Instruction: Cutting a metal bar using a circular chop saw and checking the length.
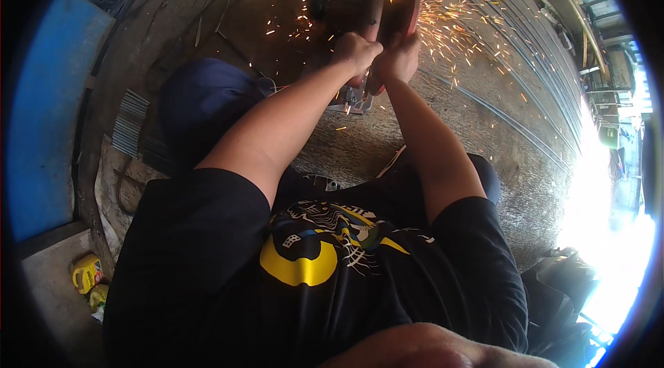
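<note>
A cut-off saw [366, 12] with a dark motor body and a reddish blade guard stands on the concrete floor ahead of me, throwing orange sparks up and to the right. My left hand [356, 50] is closed on the saw's handle. Beside it, my right hand [401, 57] grips the same handle, just under the guard. Long thin steel rods [512, 43] run from the saw across the floor to the right. What sits under the blade is hidden by my hands and the saw.
A blue panel [48, 112] stands at the left. Short cut rods [128, 122] lie stacked near my left knee. Cables [207, 1] trail over the floor behind the saw. A yellow jug [86, 272] sits at lower left. Bright daylight floods in at right.
</note>
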Demonstrator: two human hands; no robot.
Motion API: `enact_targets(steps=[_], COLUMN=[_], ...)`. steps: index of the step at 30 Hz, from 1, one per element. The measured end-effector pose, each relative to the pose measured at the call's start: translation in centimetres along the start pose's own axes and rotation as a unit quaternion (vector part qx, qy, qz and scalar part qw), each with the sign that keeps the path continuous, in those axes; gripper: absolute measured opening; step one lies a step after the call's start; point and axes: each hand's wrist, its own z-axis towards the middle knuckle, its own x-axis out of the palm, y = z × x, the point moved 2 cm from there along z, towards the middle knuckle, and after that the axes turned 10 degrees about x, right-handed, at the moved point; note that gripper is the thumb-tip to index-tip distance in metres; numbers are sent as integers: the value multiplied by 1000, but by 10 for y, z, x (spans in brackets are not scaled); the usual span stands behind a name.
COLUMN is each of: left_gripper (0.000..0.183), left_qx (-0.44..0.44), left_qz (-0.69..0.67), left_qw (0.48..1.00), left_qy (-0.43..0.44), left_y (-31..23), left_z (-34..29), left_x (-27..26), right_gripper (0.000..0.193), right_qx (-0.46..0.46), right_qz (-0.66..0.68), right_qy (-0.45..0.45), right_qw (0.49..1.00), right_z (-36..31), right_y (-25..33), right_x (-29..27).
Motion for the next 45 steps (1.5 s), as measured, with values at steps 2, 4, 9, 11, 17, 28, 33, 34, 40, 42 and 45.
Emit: enact_targets(steps=[2, 4, 9, 11, 17, 28, 33, 34, 40, 42, 45], left_gripper=[46, 41, 43, 44, 44, 49, 47, 46, 43, 44, 44], left_qx=[-13, -50, -55, -57, -65, 4, -26, -29, -6, -16, 9], left_qz=[3, -13, -1, 13, -25, 14, -1, 11, -21, -20, -6], left_qw=[1000, 999, 998, 998, 997, 1000, 999, 999, 1000, 1000, 1000], left_qy=[8, 19, 32, 22, 39, 12, 22, 15, -18, 6, 8], left_y=[-3, -4, -11, -9, -11, 2, -4, -2, 1, -2, 9], left_z=[-1, -1, -3, -2, -5, -3, -5, -4, -5, -5, -3], left_x=[-1, -1, -4, -5, -5, 1, -1, -1, 3, 3, 4], right_gripper=[52, 52, 51, 50, 50, 48, 47, 47, 48, 49, 49], right_qx=[-15, -12, 7, -49, -52, -51, -38, -32, -21, -19, -21], right_qz=[10, 10, 7, -3, -14, 13, 21, 16, 5, 0, 7], right_qy=[-20, -15, 19, -35, -24, -30, -28, -18, -7, -12, -8], right_qw=[1000, 1000, 1000, 998, 998, 998, 999, 999, 1000, 1000, 1000], right_z=[-1, -1, 0, -1, 1, -3, -2, -2, -4, -1, -3], right_y=[0, 0, -3, 0, -6, -4, -4, -4, -5, -10, -4], right_x=[-2, -3, -3, -2, 3, 1, -1, 0, -1, 0, 1])
